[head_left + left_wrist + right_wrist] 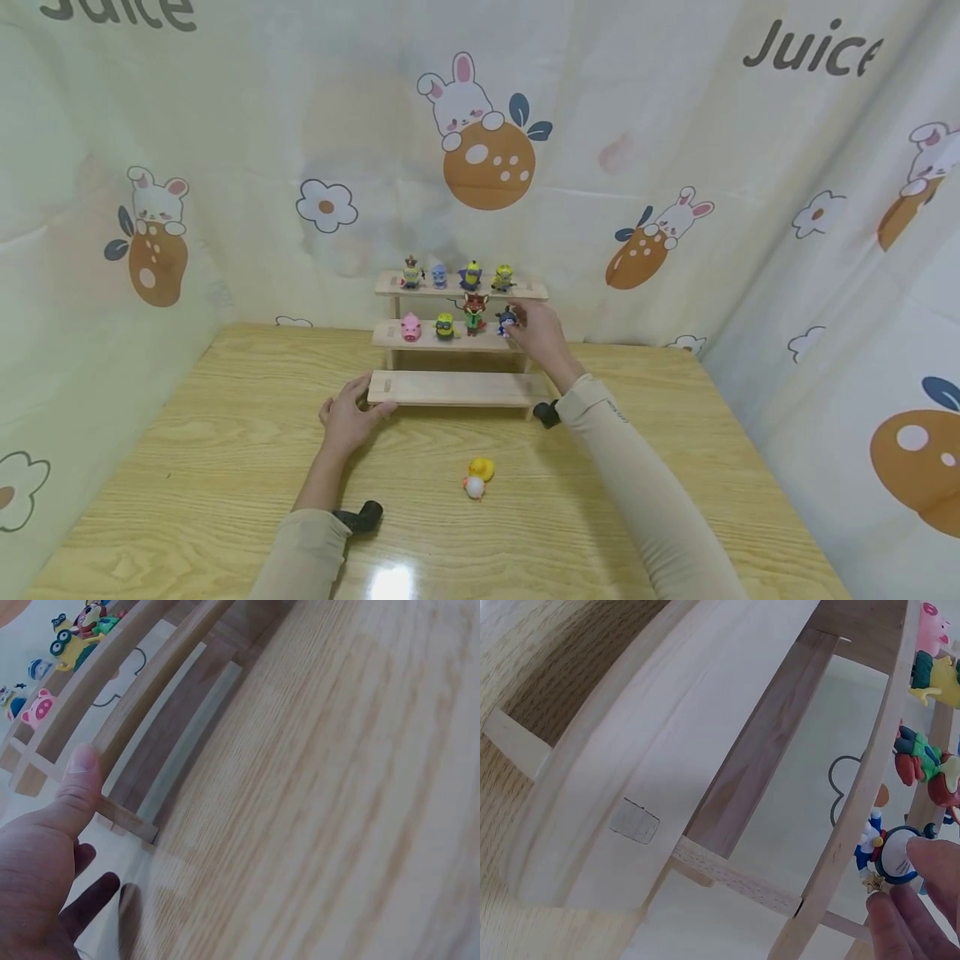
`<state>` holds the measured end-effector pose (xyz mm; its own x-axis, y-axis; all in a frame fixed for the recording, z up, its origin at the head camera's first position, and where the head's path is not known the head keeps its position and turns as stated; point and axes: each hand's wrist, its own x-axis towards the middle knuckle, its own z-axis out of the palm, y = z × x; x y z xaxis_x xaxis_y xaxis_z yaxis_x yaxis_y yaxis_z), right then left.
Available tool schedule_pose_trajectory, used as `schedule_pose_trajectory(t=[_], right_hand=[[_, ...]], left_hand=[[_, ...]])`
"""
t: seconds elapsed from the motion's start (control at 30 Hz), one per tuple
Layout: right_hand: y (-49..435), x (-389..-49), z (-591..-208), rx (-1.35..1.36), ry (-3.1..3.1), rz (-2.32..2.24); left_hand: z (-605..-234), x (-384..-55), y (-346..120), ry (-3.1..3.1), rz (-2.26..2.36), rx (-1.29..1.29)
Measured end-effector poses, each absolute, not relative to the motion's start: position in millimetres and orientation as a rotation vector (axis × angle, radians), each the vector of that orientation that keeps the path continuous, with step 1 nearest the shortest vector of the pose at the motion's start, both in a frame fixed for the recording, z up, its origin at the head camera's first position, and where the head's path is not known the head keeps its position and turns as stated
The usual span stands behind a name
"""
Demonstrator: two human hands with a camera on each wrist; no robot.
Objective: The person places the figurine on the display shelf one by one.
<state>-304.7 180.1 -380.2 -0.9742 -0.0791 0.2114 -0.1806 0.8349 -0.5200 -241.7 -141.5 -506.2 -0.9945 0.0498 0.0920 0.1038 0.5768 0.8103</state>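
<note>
My right hand [542,335] pinches a small blue-and-white figurine [895,855] at the right end of the middle tier of a wooden three-step display stand [457,388]. The figurine has a round white face, a red collar and a gold star by its feet. To its left on that tier are a fox figurine [474,313], a green-and-yellow minion [445,326] and a pink pig [410,327]. My left hand [351,414] rests at the left end of the lowest tier; in the left wrist view its thumb [81,769] presses the board's edge and the other fingers are spread.
Several figurines stand on the top tier, among them a crowned one [411,273] and a yellow one [503,277]. A yellow duck [482,468] and a white toy [474,487] are on the wooden table [645,467] in front. A printed curtain [360,108] hangs behind.
</note>
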Motion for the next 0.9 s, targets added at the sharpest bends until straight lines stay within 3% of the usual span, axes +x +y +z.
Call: schedule_pose_trajectory(t=[0.23,0.43,0.9], right_hand=[[186,-293,-380,0.219,-2.713,0.962],[174,-255,-383,0.285,-2.637,1.159],[145,-180,-418,0.756,-3.103,0.78]], left_hand=[[-508,-241,-140,-2.748,-1.409,-0.131],[-509,-241,-141,-2.746,-1.403,-0.122],[-509,-242,-142,-2.751,-1.391,-0.13]])
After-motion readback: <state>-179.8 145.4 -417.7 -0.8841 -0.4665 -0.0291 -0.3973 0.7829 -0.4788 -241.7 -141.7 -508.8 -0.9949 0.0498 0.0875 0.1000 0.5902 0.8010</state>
